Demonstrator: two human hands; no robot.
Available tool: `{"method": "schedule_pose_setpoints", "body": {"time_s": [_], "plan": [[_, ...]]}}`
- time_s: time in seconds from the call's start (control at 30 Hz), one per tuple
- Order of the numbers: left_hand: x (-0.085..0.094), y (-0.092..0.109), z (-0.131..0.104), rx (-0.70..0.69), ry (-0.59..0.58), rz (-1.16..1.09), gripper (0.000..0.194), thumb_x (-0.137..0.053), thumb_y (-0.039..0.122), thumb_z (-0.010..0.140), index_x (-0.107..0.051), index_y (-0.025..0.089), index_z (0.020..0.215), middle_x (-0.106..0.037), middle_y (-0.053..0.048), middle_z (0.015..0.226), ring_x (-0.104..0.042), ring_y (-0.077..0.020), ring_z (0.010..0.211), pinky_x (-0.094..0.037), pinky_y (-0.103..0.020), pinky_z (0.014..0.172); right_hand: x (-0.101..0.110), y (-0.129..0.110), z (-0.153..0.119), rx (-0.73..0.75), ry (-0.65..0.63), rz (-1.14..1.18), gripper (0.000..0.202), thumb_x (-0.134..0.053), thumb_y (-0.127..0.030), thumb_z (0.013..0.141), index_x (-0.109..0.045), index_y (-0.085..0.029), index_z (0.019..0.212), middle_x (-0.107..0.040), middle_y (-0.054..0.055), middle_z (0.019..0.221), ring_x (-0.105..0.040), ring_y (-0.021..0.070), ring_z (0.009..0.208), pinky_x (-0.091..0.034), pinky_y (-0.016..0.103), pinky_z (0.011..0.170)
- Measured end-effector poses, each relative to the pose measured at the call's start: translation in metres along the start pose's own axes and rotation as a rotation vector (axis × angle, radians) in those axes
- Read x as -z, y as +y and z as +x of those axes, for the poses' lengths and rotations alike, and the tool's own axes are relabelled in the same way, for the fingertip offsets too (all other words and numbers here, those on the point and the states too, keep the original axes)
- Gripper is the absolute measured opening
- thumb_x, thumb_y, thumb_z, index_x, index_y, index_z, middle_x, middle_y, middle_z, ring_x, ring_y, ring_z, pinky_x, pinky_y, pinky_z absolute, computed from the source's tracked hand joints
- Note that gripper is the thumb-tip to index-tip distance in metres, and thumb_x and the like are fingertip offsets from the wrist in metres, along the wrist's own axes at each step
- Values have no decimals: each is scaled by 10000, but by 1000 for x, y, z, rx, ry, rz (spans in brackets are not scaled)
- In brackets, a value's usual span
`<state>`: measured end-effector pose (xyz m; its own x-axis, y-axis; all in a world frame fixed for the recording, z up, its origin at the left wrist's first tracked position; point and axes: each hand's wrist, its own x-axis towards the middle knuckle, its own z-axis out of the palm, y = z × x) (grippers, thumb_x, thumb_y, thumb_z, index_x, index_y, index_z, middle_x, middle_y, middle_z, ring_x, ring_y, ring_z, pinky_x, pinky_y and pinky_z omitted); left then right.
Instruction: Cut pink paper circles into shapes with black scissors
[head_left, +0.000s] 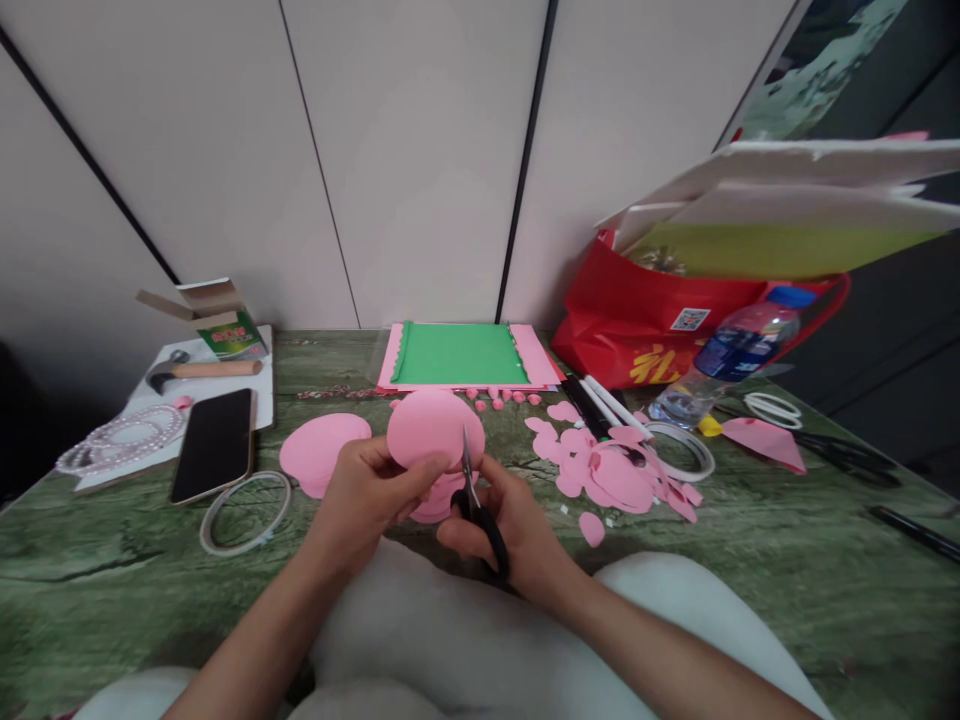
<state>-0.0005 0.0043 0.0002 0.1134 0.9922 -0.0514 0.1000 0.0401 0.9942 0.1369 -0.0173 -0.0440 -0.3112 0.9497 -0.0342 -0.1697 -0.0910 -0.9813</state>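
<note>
Pinched at its lower edge, a round pink paper piece (425, 428) is held up by my left hand (369, 492). My right hand (517, 520) has its fingers through the black handles of a pair of scissors (491, 537). The blades lie against the right part of the paper circle, pointing away from me. Below the hands, more pink paper (435, 503) shows partly hidden. Left of my left hand lie overlapping pink paper circles (322, 450). Pink cut scraps (611, 475) are heaped to the right of my right hand.
A green paper sheet (456, 355) on pink sheets lies by the wall, small pink rolls before it. Left are a phone (215, 443), tape roll (246, 512), hammer (202, 369) and bead string (124, 440). Right stand a red bag (607, 320) and a water bottle (731, 350).
</note>
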Motion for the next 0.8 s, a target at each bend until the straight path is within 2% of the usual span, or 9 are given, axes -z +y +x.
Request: {"method": "schedule_pose_setpoints", "body": {"time_s": [0.23,0.63,0.8], "plan": [[1,-3,0,42,-69,53,245,-680,333,629,-597,112,563,-444,51,427,-275,-26,370,-186,-171,354,0,-5,1,78,2,29,481,-749,-327,561,-428,-183,889,-501,-44,633,-411,82,541,-326,197,483],[0,-2,1,42,-47,29,242,-688,338,612,-589,122,564,-439,55,428,-285,-31,372,-203,-172,350,1,-4,0,67,-19,55,547,-736,-417,576,-417,-183,953,-415,-83,555,-322,65,478,-257,194,442],[1,-2,1,35,-45,23,256,-689,351,609,-585,121,564,-444,53,430,-278,-29,367,-197,-172,346,2,-2,0,76,-16,52,503,-731,-389,593,-421,-187,934,-428,-87,548,-322,55,455,-254,188,432]]}}
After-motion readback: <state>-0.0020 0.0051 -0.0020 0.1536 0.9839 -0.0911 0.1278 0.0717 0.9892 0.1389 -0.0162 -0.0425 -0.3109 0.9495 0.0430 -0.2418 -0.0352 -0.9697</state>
